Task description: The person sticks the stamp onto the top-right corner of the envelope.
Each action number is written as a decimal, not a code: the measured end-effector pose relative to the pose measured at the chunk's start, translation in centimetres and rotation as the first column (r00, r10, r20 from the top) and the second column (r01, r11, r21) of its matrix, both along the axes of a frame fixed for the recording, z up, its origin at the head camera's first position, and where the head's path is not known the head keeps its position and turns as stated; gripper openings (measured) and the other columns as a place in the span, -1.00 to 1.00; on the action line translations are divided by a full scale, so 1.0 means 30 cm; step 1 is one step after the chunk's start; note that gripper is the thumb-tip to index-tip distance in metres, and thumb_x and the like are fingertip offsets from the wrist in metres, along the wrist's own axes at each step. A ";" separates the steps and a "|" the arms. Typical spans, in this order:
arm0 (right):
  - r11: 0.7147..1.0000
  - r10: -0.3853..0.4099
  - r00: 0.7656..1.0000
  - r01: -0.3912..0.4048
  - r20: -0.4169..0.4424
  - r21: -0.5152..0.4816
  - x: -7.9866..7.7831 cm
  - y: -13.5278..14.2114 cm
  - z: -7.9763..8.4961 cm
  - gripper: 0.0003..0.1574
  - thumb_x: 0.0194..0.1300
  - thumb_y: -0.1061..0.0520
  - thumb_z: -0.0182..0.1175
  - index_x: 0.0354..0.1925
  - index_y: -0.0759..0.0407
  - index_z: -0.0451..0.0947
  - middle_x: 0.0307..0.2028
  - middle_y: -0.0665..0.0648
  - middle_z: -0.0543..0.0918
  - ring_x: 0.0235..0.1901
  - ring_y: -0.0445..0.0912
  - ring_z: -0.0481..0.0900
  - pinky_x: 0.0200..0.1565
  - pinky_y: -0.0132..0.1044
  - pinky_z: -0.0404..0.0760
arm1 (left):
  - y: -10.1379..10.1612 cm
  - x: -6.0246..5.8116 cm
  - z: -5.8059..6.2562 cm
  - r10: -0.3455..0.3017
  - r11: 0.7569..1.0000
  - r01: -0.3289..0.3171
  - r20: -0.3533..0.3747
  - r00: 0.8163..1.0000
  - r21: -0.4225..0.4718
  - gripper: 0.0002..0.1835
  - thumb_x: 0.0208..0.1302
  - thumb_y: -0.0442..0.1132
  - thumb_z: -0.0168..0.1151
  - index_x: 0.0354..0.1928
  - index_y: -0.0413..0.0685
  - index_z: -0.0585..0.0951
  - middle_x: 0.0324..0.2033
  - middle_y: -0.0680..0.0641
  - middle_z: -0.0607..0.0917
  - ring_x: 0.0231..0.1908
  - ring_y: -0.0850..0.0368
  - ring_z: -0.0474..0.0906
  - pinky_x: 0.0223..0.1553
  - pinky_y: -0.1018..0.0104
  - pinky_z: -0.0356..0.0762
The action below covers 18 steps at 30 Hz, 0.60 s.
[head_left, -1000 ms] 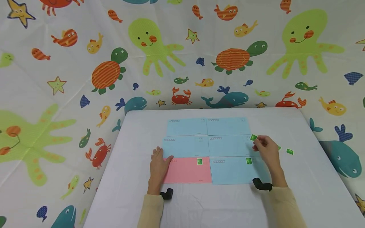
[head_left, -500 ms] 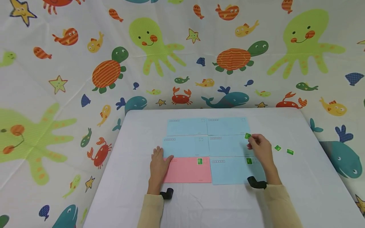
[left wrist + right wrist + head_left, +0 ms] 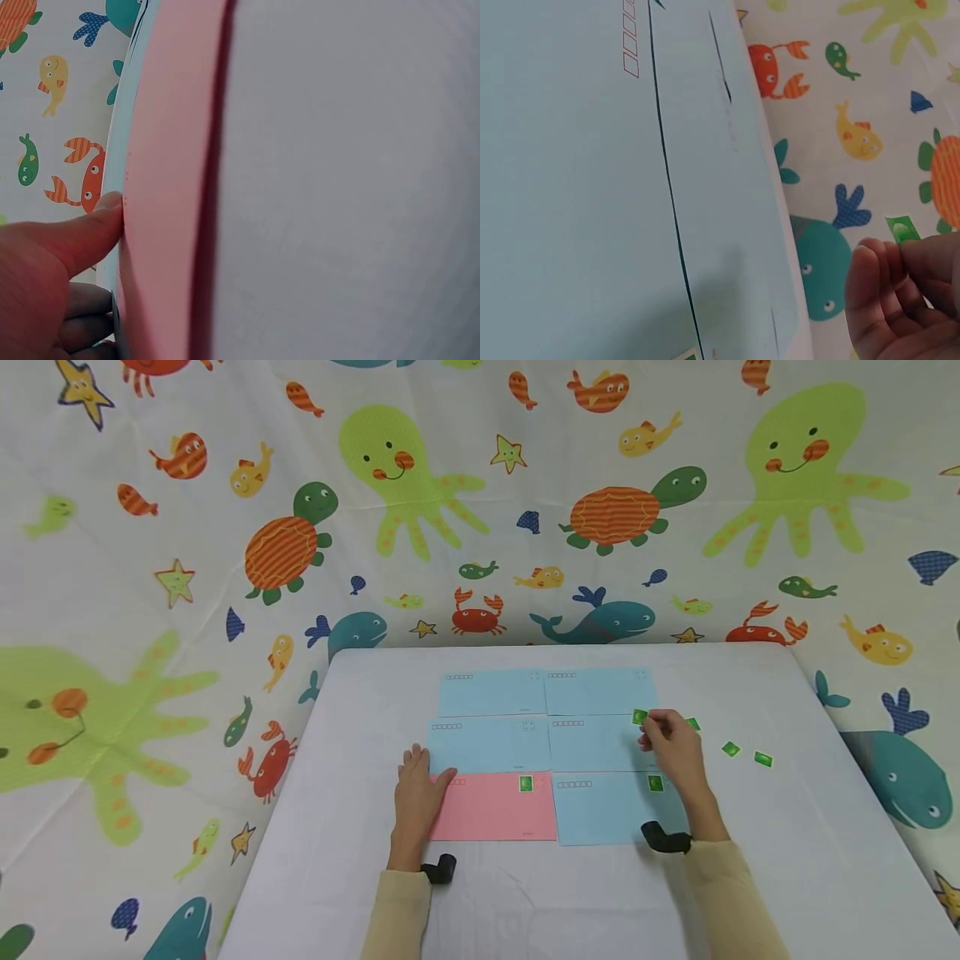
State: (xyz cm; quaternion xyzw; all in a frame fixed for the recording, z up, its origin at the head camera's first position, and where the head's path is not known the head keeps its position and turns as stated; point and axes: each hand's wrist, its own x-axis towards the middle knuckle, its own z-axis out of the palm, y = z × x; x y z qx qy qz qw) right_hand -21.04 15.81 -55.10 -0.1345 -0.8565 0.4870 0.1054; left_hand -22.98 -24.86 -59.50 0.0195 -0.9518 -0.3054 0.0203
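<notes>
My right hand pinches a small green stamp between thumb and fingertips, above the right end of the middle-row right blue envelope. In the right wrist view that stamp sticks out past the fingertips. My left hand rests flat at the upper left corner of the pink envelope, its thumb on the paper in the left wrist view. One stamp lies on the pink envelope's upper right, another stamp on the lower right blue envelope.
Blue envelopes fill the back row and the middle row's left place. Right of my right hand lie loose stamps, one of them partly behind the hand. A white cloth covers the table; a printed curtain hangs behind.
My right hand has moved left with the stamp, from beyond the envelopes' right edge to over the middle-row right envelope. The loose stamps have come into fuller view. The left hand stays put.
</notes>
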 end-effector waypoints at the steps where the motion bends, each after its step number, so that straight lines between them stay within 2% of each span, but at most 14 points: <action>1: 1.000 0.006 1.000 -0.006 0.000 0.000 -0.001 -0.002 0.000 -0.57 0.55 0.02 0.03 0.14 0.32 0.48 -0.12 0.40 0.70 -0.45 -0.38 0.61 -0.24 -0.28 0.75 | 0.000 0.000 0.001 0.000 1.000 0.000 -0.002 1.000 -0.001 -0.21 0.31 -0.02 0.33 0.40 -0.40 0.34 0.46 -0.39 0.27 0.51 -0.35 0.09 0.46 -0.26 0.11; 11: 0.999 0.024 0.999 -0.024 -0.030 -0.030 -0.021 -0.034 0.011 -0.62 0.54 0.09 0.04 0.12 0.35 0.49 -0.13 0.42 0.69 -0.45 -0.37 0.61 -0.24 -0.23 0.77 | -0.001 0.000 -0.002 0.001 1.000 -0.001 -0.006 1.000 0.004 -0.20 0.31 -0.01 0.33 0.40 -0.41 0.34 0.46 -0.39 0.27 0.50 -0.36 0.10 0.45 -0.27 0.13; 18: 0.999 0.044 0.999 -0.044 -0.025 -0.012 -0.033 -0.062 0.022 -0.62 0.54 0.11 0.02 0.14 0.35 0.49 -0.18 0.35 0.69 -0.45 -0.33 0.62 -0.21 -0.15 0.76 | -0.001 0.001 -0.003 0.008 1.000 -0.008 -0.012 1.000 0.012 -0.20 0.29 -0.02 0.34 0.40 -0.41 0.34 0.45 -0.39 0.28 0.50 -0.37 0.11 0.44 -0.28 0.14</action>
